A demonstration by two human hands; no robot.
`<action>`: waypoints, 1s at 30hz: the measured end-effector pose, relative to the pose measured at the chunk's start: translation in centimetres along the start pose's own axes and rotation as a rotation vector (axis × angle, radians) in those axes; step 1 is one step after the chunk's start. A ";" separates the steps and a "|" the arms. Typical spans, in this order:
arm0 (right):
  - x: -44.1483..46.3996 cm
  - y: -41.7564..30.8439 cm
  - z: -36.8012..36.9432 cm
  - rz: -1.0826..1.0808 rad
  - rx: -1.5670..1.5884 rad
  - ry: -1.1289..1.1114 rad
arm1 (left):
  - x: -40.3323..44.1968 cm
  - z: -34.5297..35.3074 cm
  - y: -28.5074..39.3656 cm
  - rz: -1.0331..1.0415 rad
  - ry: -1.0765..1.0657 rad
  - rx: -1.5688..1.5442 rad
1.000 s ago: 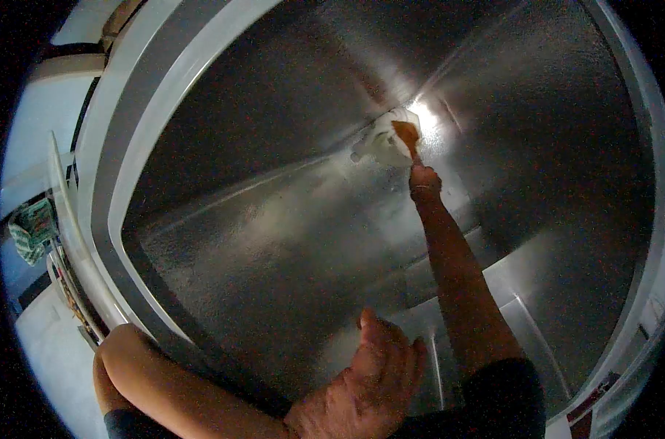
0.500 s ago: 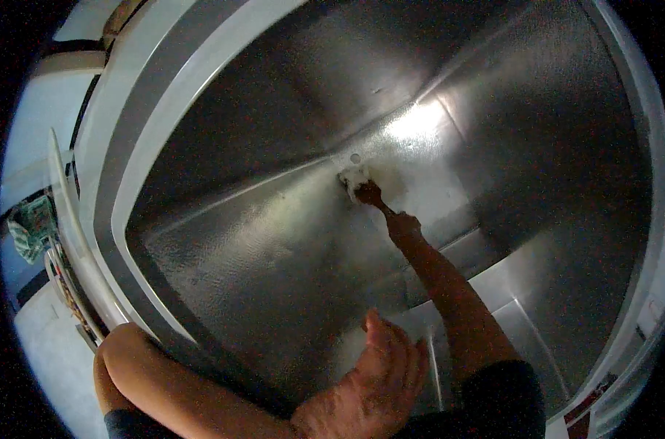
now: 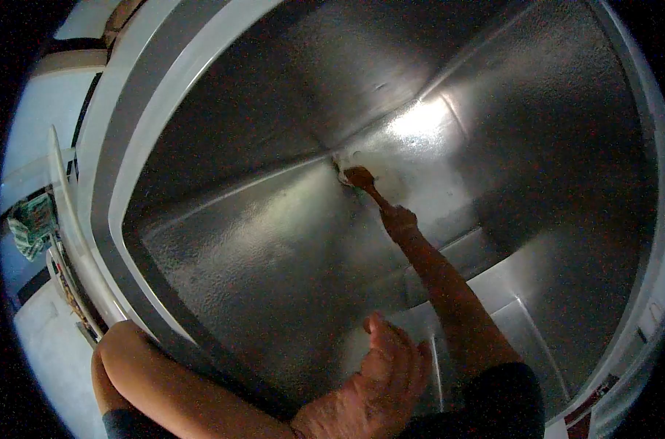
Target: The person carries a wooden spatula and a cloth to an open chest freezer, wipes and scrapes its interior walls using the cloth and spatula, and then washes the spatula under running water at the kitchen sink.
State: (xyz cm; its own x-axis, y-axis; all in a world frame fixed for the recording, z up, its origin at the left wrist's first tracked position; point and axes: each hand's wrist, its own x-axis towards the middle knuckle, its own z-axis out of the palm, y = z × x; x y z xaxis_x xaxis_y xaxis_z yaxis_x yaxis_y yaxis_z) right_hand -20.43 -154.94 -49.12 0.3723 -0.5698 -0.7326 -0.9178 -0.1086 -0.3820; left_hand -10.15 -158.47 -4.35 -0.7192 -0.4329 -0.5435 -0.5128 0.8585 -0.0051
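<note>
My right hand [image 3: 400, 223] reaches deep into a metal-lined chest [image 3: 252, 271], closed around the narrow handle of a brown, paddle-shaped tool [image 3: 359, 176]. The tool's wide end rests at the bottom, close to the corner where the walls meet. Whitish matter [image 3: 344, 175] shows at its edge; I cannot tell what that is. My left hand [image 3: 380, 377] is nearer to me, palm partly turned up, with its fingers loosely bent and apart. It holds nothing I can see.
A pale rim with a grey seal [image 3: 113, 175] curves along the left of the chest. Outside it hangs a green and white cloth [image 3: 32, 223]. A raised step [image 3: 523, 314] stands inside at the lower right. Bright light reflects off the bottom [image 3: 420, 121].
My right hand has shifted slightly up and left. The tool's wide end has moved toward the corner, and less of the whitish matter shows. My left hand stays nearly still.
</note>
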 end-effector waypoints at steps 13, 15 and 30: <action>1.7 -0.8 2.6 -0.119 0.256 0.107 | 0.3 1.7 2.3 0.016 0.027 -0.051; 0.7 3.5 7.8 -0.211 -0.003 0.159 | 0.3 0.7 2.0 -0.041 0.022 -0.015; -12.2 6.8 2.8 0.202 -0.256 -0.364 | 0.0 -0.2 0.7 0.064 -0.072 0.042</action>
State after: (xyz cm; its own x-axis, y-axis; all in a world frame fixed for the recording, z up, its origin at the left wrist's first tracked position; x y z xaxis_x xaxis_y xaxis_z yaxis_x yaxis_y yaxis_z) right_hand -30.81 -146.47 -44.33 0.1652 -0.2830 -0.9448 -0.9641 -0.2483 -0.0942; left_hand -10.60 -157.91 -4.14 -0.7135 -0.3574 -0.6027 -0.4456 0.8952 -0.0033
